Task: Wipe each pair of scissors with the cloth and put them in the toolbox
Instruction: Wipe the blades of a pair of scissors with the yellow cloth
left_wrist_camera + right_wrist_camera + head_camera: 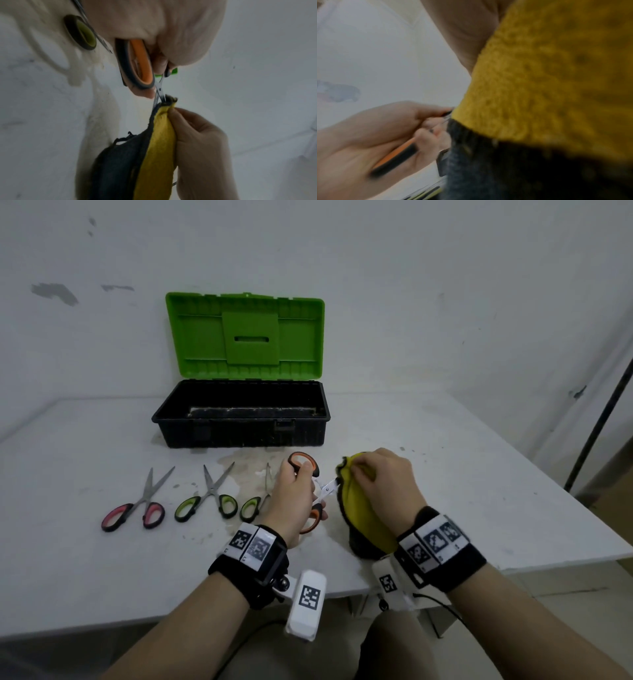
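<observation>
Just in front of the open toolbox [239, 419], the left hand [291, 494] grips the orange-handled scissors [310, 491] while the right hand [383, 477] pinches the cloth [363, 508] round the blades; draw it along them tipward, fingers kept behind the fabric.

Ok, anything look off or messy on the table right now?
A brownish stain marks the table in front of the toolbox, whose floor looks grimy. The three scissors still waiting lie splayed open. Nothing appears damaged.

White worktop [102, 559] with brownish stains and grey smudges, pushed against a pale plaster wall [445, 285] with grey scuffs and chipped patches, dark slanted pole [597, 426] at the right, flat dim light
</observation>
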A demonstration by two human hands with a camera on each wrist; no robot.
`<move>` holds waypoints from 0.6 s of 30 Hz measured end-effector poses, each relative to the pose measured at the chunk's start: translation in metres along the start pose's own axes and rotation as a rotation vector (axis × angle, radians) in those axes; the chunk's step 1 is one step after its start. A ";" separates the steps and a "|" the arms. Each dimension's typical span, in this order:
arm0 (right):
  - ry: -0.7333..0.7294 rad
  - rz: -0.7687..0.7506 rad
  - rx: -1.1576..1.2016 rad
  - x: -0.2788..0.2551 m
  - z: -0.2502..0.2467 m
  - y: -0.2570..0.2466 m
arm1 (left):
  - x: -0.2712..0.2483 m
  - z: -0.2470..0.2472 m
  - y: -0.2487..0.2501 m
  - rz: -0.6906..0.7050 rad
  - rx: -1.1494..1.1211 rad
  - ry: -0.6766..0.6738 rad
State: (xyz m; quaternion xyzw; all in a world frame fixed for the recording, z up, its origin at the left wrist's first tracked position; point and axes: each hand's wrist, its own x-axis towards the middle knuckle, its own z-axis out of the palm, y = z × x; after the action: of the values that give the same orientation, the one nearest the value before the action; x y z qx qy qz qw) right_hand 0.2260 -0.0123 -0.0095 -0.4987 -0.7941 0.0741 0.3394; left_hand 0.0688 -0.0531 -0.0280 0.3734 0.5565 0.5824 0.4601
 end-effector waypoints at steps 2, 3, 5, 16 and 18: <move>0.006 0.104 -0.008 0.011 -0.009 0.014 | 0.000 -0.004 -0.001 -0.022 0.004 0.006; 0.018 0.134 -0.008 0.014 -0.015 0.018 | 0.000 -0.005 -0.001 -0.031 0.005 0.012; 0.079 0.126 -0.009 0.015 -0.026 0.020 | 0.004 -0.007 -0.001 -0.039 0.004 0.032; -0.098 -0.135 0.039 -0.019 0.000 -0.027 | -0.001 0.009 0.004 0.013 0.069 -0.016; -0.063 -0.098 0.038 -0.015 0.001 -0.022 | -0.004 0.008 0.005 0.025 0.052 -0.027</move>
State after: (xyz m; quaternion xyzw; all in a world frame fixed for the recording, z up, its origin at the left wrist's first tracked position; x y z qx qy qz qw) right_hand 0.2131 -0.0358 -0.0068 -0.4503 -0.8262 0.0882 0.3268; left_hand 0.0765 -0.0543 -0.0223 0.4000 0.5605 0.5683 0.4503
